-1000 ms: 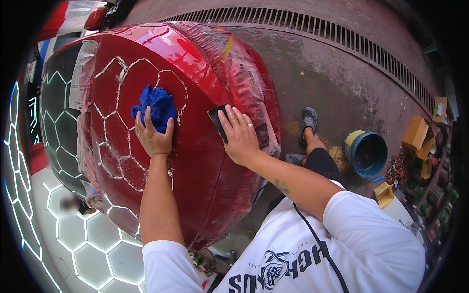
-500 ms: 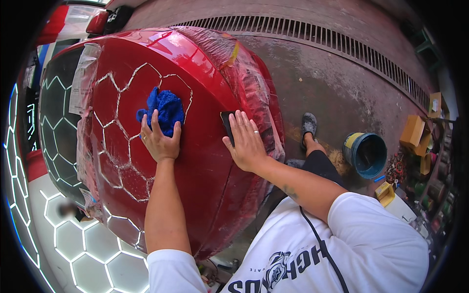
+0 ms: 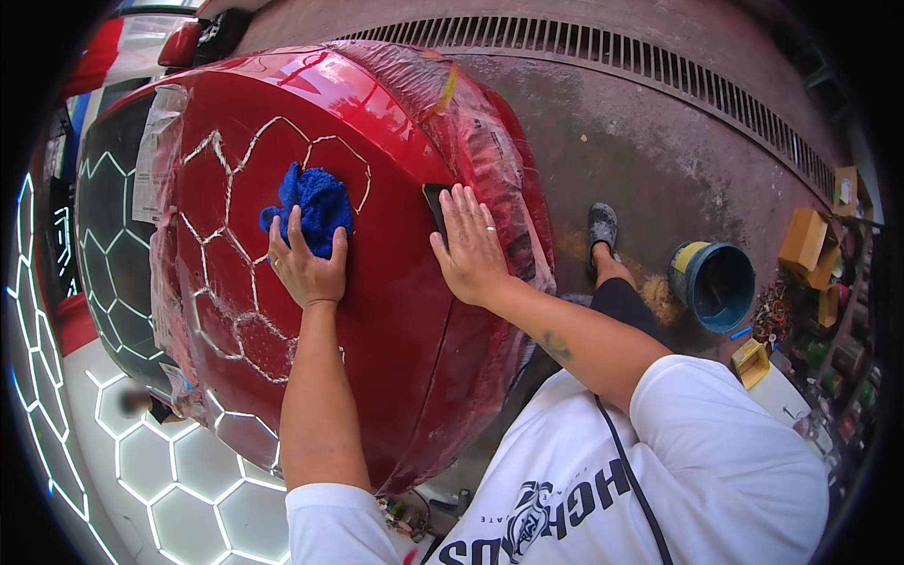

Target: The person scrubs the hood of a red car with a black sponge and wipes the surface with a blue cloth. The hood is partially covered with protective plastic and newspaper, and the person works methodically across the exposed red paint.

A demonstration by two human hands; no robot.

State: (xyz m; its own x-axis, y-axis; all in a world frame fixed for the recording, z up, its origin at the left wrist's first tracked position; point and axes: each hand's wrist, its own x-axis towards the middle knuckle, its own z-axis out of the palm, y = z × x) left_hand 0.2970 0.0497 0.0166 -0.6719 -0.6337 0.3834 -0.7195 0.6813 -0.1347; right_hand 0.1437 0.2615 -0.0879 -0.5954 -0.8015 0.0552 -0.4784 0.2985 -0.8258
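Note:
A glossy red car panel [image 3: 377,348] curves beneath both my hands. On its left part lies a crumpled blue microfiber cloth [image 3: 322,209]. My left hand [image 3: 311,264] rests on the cloth's near edge, with fingers apart and the thumb along its right side. Toward the panel's right edge, my right hand [image 3: 471,247] presses flat over a dark sheet of sandpaper [image 3: 434,200]. Only a strip of that sheet shows, to the left of the fingers; the rest is hidden under the hand.
Plastic film [image 3: 499,169] covers the car's right edge, and masking paper [image 3: 155,179] borders the dark window. To the right stand a blue bucket [image 3: 713,285], cardboard boxes [image 3: 803,240] and a yellow container [image 3: 750,363]. A floor grate [image 3: 603,55] runs behind. Hexagonal lights reflect on the panel.
My right hand and the dark sandpaper have slid a little farther away along the panel. My left hand stays on the blue cloth. The whole view has shifted slightly.

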